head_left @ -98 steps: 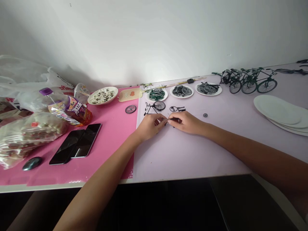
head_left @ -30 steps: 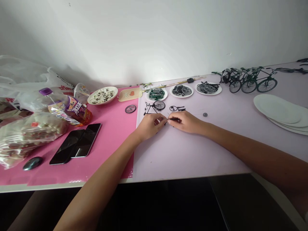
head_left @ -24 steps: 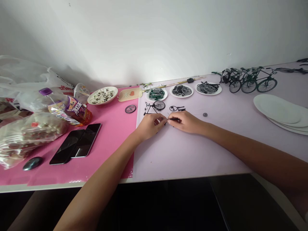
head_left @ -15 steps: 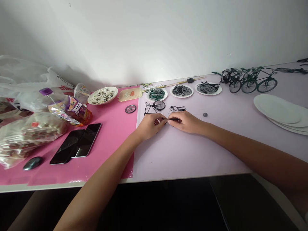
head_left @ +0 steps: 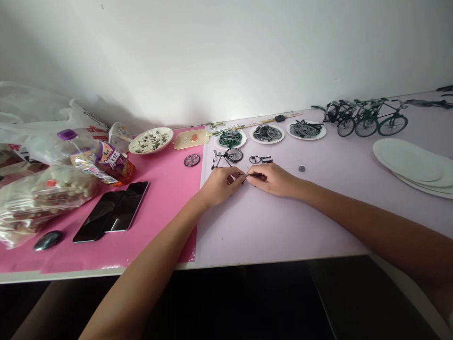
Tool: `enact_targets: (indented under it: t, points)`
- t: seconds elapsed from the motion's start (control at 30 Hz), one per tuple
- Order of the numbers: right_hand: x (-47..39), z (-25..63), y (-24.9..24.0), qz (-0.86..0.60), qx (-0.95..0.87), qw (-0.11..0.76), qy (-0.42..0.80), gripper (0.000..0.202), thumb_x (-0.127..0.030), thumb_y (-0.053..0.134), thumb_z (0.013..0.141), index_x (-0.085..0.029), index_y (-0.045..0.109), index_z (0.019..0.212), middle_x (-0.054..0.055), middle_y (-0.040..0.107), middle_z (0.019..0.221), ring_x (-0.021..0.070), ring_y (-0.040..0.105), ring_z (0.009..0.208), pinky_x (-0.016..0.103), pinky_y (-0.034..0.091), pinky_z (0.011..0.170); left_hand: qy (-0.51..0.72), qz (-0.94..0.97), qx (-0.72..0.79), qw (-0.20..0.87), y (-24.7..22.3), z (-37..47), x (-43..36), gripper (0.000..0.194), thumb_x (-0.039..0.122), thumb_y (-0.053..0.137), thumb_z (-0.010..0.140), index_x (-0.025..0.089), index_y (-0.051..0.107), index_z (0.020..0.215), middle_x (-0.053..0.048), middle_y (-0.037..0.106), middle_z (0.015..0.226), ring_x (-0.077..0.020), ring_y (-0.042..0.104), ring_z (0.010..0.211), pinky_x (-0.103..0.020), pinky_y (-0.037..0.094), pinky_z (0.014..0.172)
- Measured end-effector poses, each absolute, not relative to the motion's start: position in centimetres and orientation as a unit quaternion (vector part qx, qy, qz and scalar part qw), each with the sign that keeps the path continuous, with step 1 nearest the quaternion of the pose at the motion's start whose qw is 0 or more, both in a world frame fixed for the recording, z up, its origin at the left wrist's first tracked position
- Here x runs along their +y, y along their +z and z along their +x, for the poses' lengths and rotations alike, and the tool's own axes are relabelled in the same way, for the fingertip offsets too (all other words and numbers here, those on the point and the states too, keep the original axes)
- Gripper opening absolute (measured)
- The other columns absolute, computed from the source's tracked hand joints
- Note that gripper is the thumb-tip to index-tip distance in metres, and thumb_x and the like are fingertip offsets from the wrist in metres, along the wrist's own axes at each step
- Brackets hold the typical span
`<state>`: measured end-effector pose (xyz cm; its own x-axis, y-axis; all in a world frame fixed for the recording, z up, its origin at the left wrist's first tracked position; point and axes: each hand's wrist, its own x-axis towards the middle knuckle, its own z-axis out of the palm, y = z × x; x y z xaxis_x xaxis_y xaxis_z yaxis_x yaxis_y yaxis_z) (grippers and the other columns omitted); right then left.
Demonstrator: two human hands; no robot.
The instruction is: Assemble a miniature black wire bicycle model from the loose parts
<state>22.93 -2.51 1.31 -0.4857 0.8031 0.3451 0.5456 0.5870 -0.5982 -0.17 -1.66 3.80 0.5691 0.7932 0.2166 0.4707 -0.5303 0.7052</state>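
Note:
My left hand (head_left: 220, 185) is closed, its thumb and finger pinched on something too small to make out. Touching it at the fingertips, my right hand (head_left: 272, 179) is closed around a thin dark tool (head_left: 257, 175) whose tip points left. Just behind the left hand lies a black toy bicycle frame with one wheel (head_left: 234, 155) attached. Small black parts (head_left: 262, 159) rest behind the right hand. A loose wheel (head_left: 191, 160) lies on the pink cover to the left, and a small grey disc (head_left: 301, 168) to the right.
Plates of green parts (head_left: 230, 138), black parts (head_left: 267, 134) and grey parts (head_left: 306, 130) line the wall. Assembled bicycles (head_left: 375, 118) and white plates (head_left: 412, 160) are right. Left are a bowl (head_left: 151, 141), bottle (head_left: 102, 158), phones (head_left: 122, 212), bags (head_left: 42, 193) and dark oval object (head_left: 48, 240).

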Motion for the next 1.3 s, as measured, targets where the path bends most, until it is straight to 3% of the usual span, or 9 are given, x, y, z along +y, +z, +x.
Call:
enact_targets:
  t: [1.3]
  points:
    - [-2.63, 22.90, 1.42, -0.403, -0.836, 0.308, 0.206, 0.019, -0.030, 0.060, 0.099, -0.021, 0.064, 0.084, -0.001, 0.061, 0.071, 0.0150, 0.052, 0.064, 0.029, 0.037, 0.064, 0.265, 0.836, 0.375, 0.301, 3.87, -0.21, -1.60, 0.022, 0.030, 0.061, 0.098, 0.016, 0.078, 0.096, -0.004, 0.074, 0.079, -0.0125, 0.060, 0.062, -0.025, 0.048, 0.062]
